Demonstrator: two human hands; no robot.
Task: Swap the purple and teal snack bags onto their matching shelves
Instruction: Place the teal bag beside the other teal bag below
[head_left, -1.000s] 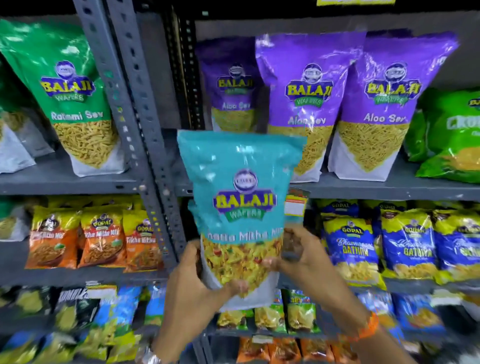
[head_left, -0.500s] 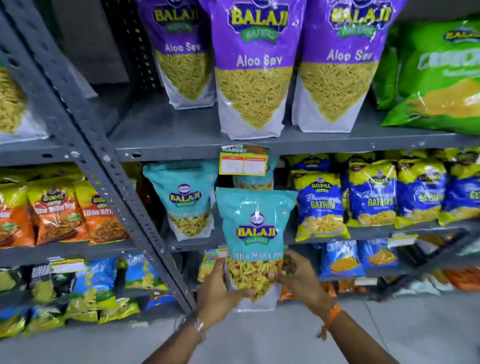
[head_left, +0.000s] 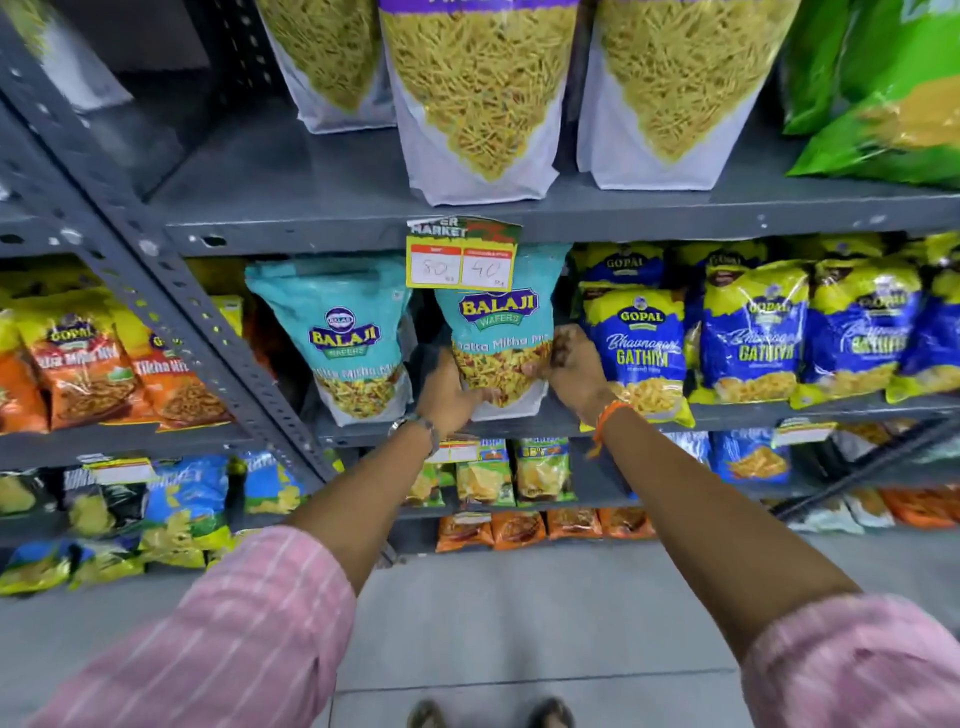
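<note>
Both hands were clamped on the lower part of the teal bag (head_left: 496, 332), centre of frame. Left hand (head_left: 451, 396) cupped the bottom-left corner, fingers wrapped under the white base. Right hand (head_left: 574, 364) pinched the bag's right edge, thumb on the front face over the snack window. Bag was upright, base touching or just above the middle shelf (head_left: 779, 408); can't tell which, the hands covered the contact line. Its top was tucked behind the price tag (head_left: 462, 254) hanging off the upper shelf (head_left: 311, 228) edge.

Just left of it, a second teal bag (head_left: 340, 338) stood on the same shelf, upright, with a narrow gap between the two. Just right, blue and yellow Gopal bags (head_left: 636, 348) ran toward the right edge of frame; the right hand overlapped the nearest one.

Upper shelf, top of frame: three purple bags (head_left: 480, 98), only their lower halves visible, standing in a row directly above the teal ones. Green bag (head_left: 883, 104) in the upper right corner.

Left of frame, past the slotted upright (head_left: 171, 306): orange Gopal bags (head_left: 83, 364). Metal watch (head_left: 415, 423) on the left wrist, orange band (head_left: 608, 415) on the right, pink striped sleeves (head_left: 249, 623) along the bottom.
</note>
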